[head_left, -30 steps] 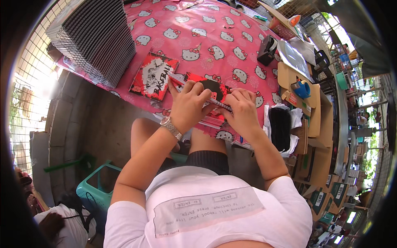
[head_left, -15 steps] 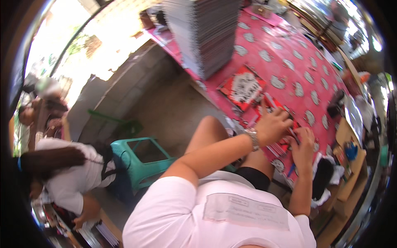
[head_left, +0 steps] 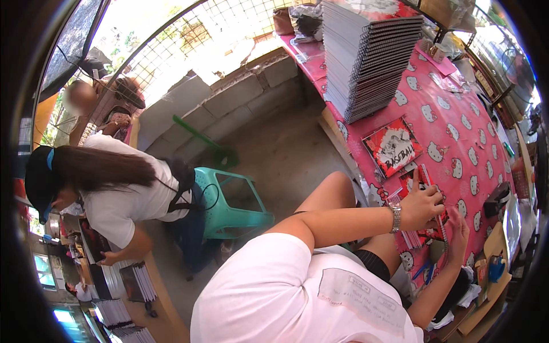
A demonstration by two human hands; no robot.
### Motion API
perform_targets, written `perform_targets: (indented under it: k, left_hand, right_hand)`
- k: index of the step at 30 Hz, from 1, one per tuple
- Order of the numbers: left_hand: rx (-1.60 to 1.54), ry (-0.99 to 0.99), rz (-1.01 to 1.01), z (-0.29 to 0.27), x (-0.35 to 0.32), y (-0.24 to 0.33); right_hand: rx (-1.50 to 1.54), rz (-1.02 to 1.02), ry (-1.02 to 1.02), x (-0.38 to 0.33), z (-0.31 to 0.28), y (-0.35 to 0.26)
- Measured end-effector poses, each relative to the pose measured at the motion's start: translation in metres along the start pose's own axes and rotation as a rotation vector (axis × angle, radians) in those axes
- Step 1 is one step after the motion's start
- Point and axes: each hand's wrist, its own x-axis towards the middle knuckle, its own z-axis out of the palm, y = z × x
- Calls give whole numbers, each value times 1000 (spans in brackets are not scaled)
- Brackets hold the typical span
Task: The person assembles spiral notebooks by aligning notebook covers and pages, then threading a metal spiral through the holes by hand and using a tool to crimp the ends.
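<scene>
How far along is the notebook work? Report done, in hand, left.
Done, by the look of it: a tall stack of notebooks on the pink table. In hand: left hand and right hand both rest on a red notebook. Left: seemingly one loose red notebook cover beside it.

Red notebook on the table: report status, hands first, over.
Left hand pressing down on the red notebook. Right hand at its wire binding. Second notebook and tall stack lie clear.
</scene>
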Motion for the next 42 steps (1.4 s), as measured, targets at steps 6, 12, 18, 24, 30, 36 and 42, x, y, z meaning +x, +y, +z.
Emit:
perform_targets:
  k: [6, 12, 18, 24, 30, 36, 42]
  left_hand:
    - [92, 141, 24, 1, -11, 7]
    - [32, 21, -7, -10, -7, -17]
    - [113, 98, 29, -12, -15, -18]
    - [87, 194, 109, -14, -17, -16]
    - [141, 186, 133, -15, -6, -13]
    - [123, 110, 73, -13, 0, -9]
    - [104, 82, 65, -15, 6, -4]
  right_hand:
    - [-1047, -273, 63, -6, 22, 102]
    - [-686, -383, 64, 6, 32, 86]
    - [-687, -124, 194, -4, 28, 102]
    - [-124, -140, 546, -4, 3, 88]
    - [-902, 207, 608, -50, 1, 117]
    - [-822, 193, 669, -61, 32, 96]
    - [-1329, 208, 738, -54, 24, 116]
